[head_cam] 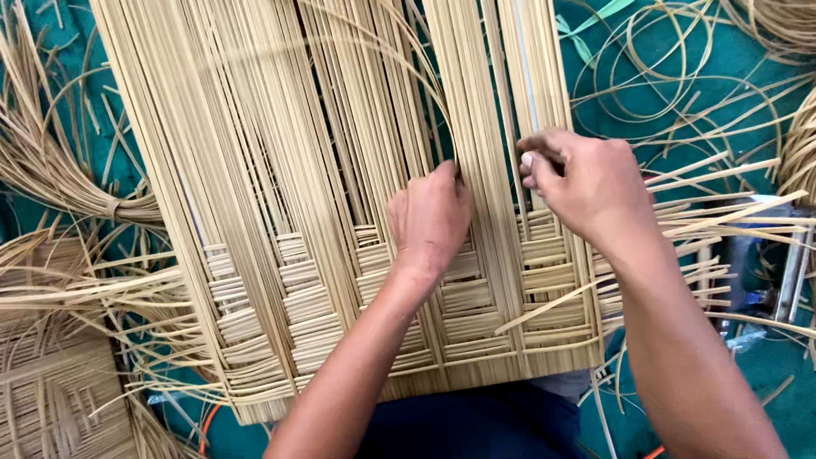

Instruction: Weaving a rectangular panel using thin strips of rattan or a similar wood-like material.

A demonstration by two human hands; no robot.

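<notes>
A half-woven cane mat [280, 280] of pale strips lies across my lap, woven in its near part and running out in loose upright strips toward the far side. My left hand [429, 217] rests on the mat's middle, fingers tucked between the upright strips where the weave ends. My right hand [586, 183] is just to its right, thumb and fingers pinched on a thin cane strip [544, 93] among the uprights. Loose weft ends [731, 212] stick out sideways past my right wrist.
A green cloth [680, 93] covers the floor. Coiled cane strands [663, 51] lie at the far right, a tied bundle of cane [51, 170] at the left, another woven piece [51, 382] at the near left. Metal tools [795, 272] lie at the right edge.
</notes>
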